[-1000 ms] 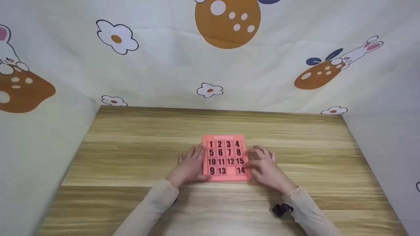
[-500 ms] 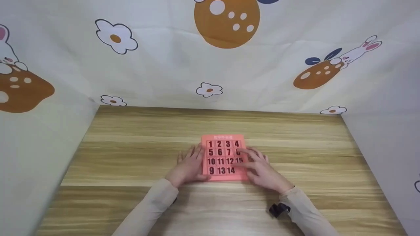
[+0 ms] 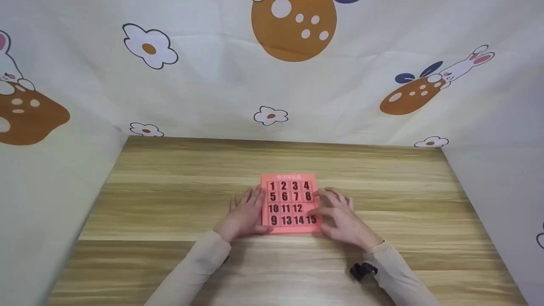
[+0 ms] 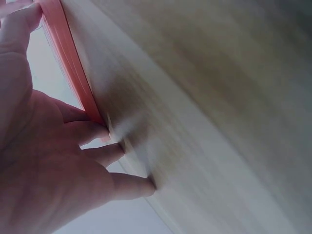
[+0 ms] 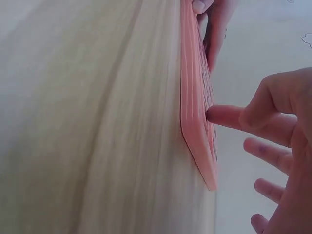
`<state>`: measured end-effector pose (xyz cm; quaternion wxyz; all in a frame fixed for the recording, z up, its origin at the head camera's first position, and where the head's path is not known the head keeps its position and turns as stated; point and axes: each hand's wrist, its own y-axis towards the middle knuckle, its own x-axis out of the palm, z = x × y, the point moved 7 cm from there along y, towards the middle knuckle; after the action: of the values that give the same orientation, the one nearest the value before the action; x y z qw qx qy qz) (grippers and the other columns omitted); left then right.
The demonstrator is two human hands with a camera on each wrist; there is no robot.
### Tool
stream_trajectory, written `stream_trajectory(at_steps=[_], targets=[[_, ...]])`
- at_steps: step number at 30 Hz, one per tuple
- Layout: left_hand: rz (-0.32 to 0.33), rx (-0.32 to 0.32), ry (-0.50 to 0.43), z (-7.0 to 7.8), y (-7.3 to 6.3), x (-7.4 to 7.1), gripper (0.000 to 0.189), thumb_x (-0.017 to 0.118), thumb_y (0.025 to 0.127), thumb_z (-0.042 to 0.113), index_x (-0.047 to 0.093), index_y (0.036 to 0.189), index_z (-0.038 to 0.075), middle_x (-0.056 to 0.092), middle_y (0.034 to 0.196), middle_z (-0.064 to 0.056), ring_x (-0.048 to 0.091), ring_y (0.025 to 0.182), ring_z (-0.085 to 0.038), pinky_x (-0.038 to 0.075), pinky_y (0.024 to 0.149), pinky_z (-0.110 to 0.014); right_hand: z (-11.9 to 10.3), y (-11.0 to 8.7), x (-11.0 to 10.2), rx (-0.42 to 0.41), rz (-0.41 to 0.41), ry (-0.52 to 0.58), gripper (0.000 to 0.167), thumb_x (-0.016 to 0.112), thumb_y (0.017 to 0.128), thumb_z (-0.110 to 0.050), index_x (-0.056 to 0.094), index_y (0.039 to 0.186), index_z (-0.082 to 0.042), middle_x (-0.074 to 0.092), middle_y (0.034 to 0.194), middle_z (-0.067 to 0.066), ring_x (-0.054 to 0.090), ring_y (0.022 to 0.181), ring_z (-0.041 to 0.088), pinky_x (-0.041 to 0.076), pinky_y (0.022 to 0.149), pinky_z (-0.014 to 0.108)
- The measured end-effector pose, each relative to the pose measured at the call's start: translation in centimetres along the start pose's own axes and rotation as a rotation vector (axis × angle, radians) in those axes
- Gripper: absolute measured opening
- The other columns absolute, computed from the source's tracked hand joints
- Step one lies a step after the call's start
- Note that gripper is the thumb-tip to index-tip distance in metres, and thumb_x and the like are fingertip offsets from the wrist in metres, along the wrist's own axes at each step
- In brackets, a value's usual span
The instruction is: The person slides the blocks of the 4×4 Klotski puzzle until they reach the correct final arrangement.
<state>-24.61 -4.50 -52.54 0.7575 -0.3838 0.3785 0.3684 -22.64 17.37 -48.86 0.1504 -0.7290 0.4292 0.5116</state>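
A pink number slide puzzle (image 3: 290, 230) lies flat on the table, its tiles in four rows. The rows read 1 to 4, then 5 to 8, then 10, 11, 12 and a gap at the right, then 9, 13, 14, 15. My left hand (image 3: 243, 214) steadies the frame: fingers stretched along its left side, thumb at the lower left corner. In the left wrist view the thumb meets the pink edge (image 4: 73, 63). My right hand (image 3: 346, 219) reaches over the right side, a fingertip close to the gap above tile 15 (image 3: 311, 219). In the right wrist view one extended finger (image 5: 229, 116) touches the puzzle's face.
The puzzle sits on a wood-grain table (image 3: 182, 178). Pale cloth walls (image 3: 204, 85) with printed flowers, rabbits and orange shapes enclose the back and sides. A small black device (image 3: 362, 271) is strapped at the right wrist.
Tile 14 has slid left beside 13, then tile 15 down into the lower right corner, leaving the gap above it. My right fingers moved over the tiles and back right; the left hand stayed.
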Motion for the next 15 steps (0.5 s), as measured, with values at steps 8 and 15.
stream_trajectory(at_steps=[8,15], targets=[[-0.018,-0.009,-0.003,0.0,-0.1,-0.1,0.109,0.071,0.08,0.053,0.01,0.154,0.002,0.004,0.16,-0.015,0.004,0.144,-0.039,0.003,0.108,-0.068,-0.5,0.9,1.8,0.02,-0.138,-0.023,0.05,0.062,0.086,-0.022,0.058,0.136,-0.021,0.024,0.156,0.015,0.018,0.138,0.046,0.014,0.102,0.071],[-0.024,-0.018,0.001,-0.1,-0.1,0.0,0.11,0.072,0.08,0.053,0.009,0.155,0.004,0.003,0.16,-0.014,0.003,0.144,-0.038,0.002,0.109,-0.067,-0.2,0.6,-0.2,0.059,0.028,-0.121,0.028,0.062,0.082,-0.008,0.076,0.105,-0.015,0.041,0.147,0.014,0.026,0.135,0.047,0.02,0.1,0.071]])
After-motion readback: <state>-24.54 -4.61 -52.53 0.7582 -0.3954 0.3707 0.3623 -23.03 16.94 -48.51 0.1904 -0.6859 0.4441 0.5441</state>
